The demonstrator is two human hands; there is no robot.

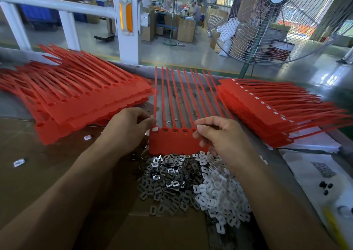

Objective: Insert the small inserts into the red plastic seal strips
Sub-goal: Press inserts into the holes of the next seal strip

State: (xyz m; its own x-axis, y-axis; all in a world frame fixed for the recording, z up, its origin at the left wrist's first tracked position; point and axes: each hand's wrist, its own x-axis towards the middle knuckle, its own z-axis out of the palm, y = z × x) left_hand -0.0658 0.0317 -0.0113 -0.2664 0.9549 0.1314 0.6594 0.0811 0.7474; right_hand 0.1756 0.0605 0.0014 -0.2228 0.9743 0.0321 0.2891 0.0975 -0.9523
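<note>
Lying between your hands, the red seal strip sheet (172,142) sits just beyond the insert pile (193,183). Your left hand (127,128) pinches its left corner beside a seated insert (154,129); your right hand (221,135) grips its right end.

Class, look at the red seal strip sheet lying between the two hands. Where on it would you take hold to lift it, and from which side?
Probably by the flat solid band at the near edge of the red seal strip sheet, coming from the near side over the pile of inserts. The band is broad and joined; the far tails are thin, separate and likely floppy.
</note>
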